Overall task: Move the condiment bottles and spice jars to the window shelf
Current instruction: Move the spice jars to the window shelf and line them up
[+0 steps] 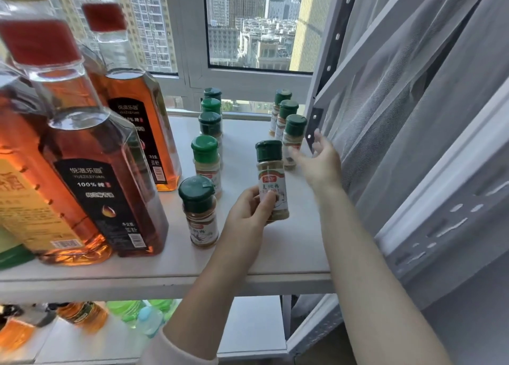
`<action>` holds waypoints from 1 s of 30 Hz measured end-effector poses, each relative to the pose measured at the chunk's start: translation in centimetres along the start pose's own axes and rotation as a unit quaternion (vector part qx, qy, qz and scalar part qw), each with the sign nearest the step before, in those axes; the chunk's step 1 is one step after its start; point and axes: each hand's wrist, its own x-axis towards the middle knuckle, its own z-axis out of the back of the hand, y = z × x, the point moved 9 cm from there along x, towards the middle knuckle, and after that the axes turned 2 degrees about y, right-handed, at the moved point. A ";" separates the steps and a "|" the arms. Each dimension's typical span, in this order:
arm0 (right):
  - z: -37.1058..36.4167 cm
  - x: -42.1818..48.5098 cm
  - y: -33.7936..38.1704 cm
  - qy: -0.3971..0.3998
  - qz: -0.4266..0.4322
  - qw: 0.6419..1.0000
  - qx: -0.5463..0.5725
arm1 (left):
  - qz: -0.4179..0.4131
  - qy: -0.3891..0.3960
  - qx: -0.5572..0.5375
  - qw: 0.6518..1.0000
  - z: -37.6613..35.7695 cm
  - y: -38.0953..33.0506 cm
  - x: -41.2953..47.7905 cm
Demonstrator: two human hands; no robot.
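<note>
My left hand (249, 213) grips a green-capped spice jar (271, 172) and holds it upright just above the white window shelf (292, 251). My right hand (319, 162) is open, fingers spread, beside the right row of spice jars (294, 133) near the shelf's metal post. A left row of several green-capped jars (206, 155) runs toward the window, the nearest one (199, 213) close to my left hand. Two amber oil bottles with red caps (91, 177) (137, 111) stand on the left of the shelf.
A perforated metal upright (315, 122) and a sheer white curtain (413, 117) border the shelf on the right. The window frame (248, 81) closes the back. A lower shelf (248, 334) holds more bottles (82, 313), orange and green ones.
</note>
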 end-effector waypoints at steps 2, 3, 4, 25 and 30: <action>2.1 -1.7 2.2 -0.026 0.050 0.998 0.035 | 0.002 0.003 0.023 1.000 -0.2 -0.1 0.2; 2.7 -2.7 3.2 -0.019 0.066 0.995 0.068 | 0.003 0.004 0.038 0.999 -0.3 -0.1 0.4; 3.0 -3.7 4.1 0.000 0.077 0.993 0.090 | 0.004 0.006 0.054 0.998 -0.5 -0.2 0.6; 2.3 -3.3 4.0 -0.010 0.154 0.986 -0.059 | -0.045 -0.039 0.276 0.959 -1.1 -1.1 1.4; 1.6 -2.8 3.8 -0.013 0.156 0.985 -0.078 | -0.055 -0.046 0.276 0.958 -1.0 -1.4 1.0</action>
